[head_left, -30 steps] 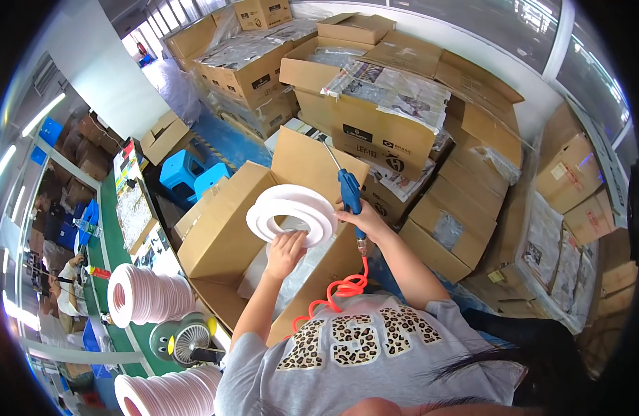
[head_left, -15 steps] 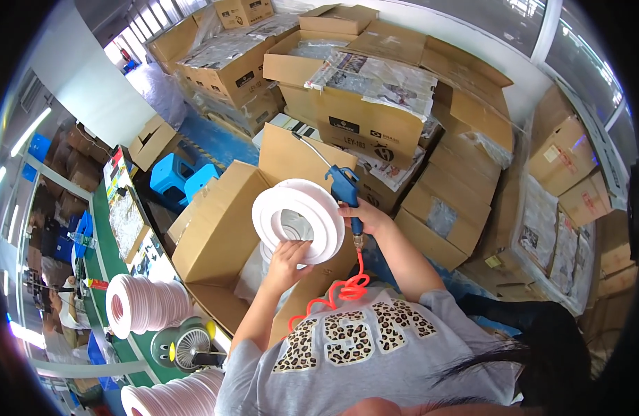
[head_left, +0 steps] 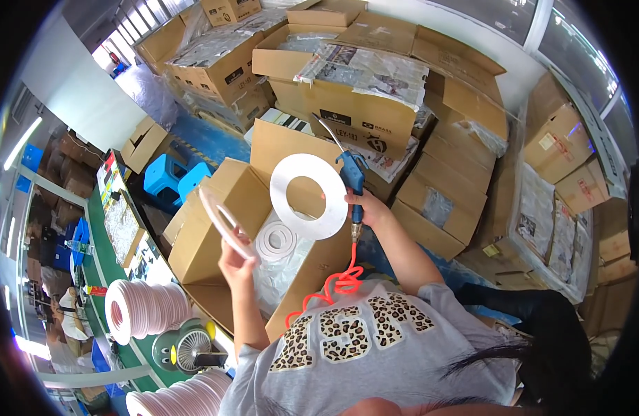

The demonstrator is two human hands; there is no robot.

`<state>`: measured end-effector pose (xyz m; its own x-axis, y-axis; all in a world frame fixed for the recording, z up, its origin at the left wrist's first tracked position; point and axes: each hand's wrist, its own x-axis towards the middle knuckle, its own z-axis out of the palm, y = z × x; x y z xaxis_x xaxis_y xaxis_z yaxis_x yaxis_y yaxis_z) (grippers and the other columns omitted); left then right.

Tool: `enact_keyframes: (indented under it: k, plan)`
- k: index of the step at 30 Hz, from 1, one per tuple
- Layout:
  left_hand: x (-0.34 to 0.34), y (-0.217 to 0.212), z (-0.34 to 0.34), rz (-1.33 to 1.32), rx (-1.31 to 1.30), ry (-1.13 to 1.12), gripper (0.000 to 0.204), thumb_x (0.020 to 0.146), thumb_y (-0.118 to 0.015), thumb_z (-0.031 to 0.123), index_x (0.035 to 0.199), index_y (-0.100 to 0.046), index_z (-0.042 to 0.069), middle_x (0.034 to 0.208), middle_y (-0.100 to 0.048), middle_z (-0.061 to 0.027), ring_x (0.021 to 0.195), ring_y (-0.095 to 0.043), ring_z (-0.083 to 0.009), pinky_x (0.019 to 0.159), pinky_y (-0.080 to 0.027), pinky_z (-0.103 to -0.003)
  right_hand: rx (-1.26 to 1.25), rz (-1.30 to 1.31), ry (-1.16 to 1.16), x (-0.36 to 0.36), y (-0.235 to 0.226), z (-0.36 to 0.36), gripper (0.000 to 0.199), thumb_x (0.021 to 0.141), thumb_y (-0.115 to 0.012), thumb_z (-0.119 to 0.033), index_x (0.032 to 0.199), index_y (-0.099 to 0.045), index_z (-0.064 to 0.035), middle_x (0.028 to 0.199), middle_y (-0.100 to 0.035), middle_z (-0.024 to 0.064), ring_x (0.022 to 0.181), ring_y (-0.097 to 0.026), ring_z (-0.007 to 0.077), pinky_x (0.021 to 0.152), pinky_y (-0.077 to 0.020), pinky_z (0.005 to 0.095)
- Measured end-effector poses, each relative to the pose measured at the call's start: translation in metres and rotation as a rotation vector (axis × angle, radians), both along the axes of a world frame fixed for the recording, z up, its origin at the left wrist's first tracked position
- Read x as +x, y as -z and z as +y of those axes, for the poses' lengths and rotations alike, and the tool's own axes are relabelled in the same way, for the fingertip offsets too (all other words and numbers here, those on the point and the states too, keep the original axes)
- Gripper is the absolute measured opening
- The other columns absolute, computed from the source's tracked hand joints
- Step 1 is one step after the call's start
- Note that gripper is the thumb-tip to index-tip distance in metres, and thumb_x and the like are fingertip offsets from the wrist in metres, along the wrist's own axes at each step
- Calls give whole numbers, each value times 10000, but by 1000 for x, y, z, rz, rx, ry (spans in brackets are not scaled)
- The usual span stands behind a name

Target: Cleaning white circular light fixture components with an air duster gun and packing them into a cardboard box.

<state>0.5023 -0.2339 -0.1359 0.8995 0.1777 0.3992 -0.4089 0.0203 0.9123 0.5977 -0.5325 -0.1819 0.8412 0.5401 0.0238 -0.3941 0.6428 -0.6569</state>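
My left hand [head_left: 236, 265] is closed on the lower end of a pale pinkish ring [head_left: 212, 213], held tilted almost edge-on over the open cardboard box [head_left: 219, 239]. In my right hand [head_left: 369, 210] is a blue air blow gun [head_left: 351, 173], its thin metal nozzle pointing up and away. The same hand also grips the right rim of a flat white ring [head_left: 305, 229], which faces me. Inside the box, a smaller white ring-shaped piece [head_left: 276, 240] lies on clear plastic [head_left: 274, 277]. A coiled orange air hose [head_left: 344, 281] hangs from the blow gun.
Large cartons [head_left: 361, 118] are stacked ahead, with more boxes [head_left: 562, 152] at the right. Blue stools [head_left: 163, 177] stand beyond the box. At the left, a green bench [head_left: 101, 239] borders spools of pale tubing [head_left: 146, 308] and a small fan [head_left: 191, 347].
The stacked white rings have come apart. My left hand has moved left and down with one ring; my right hand keeps the other beside the blow gun. The box's contents now show.
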Motion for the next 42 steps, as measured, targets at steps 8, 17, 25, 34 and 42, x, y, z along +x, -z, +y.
enact_keyframes:
  k: [8,17,25,34,42]
  plan:
    - [3,-1,21,135,-863,520,781,549,-743,453,1139,-462,24,914,-569,-30,770,-539,-148,735,-411,-278,92,121,13,2,10,8,293,743,-664,-131,973,-499,-56,1072,-571,127,1060,-517,232,946,-368,355]
    - [20,44,-5,445,-793,462,563,774,-618,349,1128,-474,-65,997,-595,-172,887,-599,-252,804,-491,-367,38,216,66,8,47,5,308,742,-665,-154,1012,-541,-75,943,-609,62,895,-597,194,811,-468,330]
    - [22,22,-15,449,-410,185,301,900,-492,169,1094,-523,-59,1030,-580,-118,911,-570,-172,797,-465,-310,132,262,9,-1,32,2,375,752,-667,-191,1070,-534,-42,987,-612,87,904,-599,208,806,-471,334]
    - [26,37,-32,212,-198,-277,199,916,-471,176,908,-579,9,792,-504,24,679,-409,-62,669,-372,-215,-128,304,49,-9,54,15,512,734,-678,-245,1166,-498,-38,1065,-596,106,982,-575,237,870,-444,375]
    - [8,117,0,484,-197,-237,425,879,-522,257,1221,-429,22,1103,-534,-98,1038,-489,-182,886,-371,-264,-128,512,-135,-31,119,34,455,788,-607,-215,1174,-478,-9,1115,-574,137,1027,-559,262,884,-441,407]
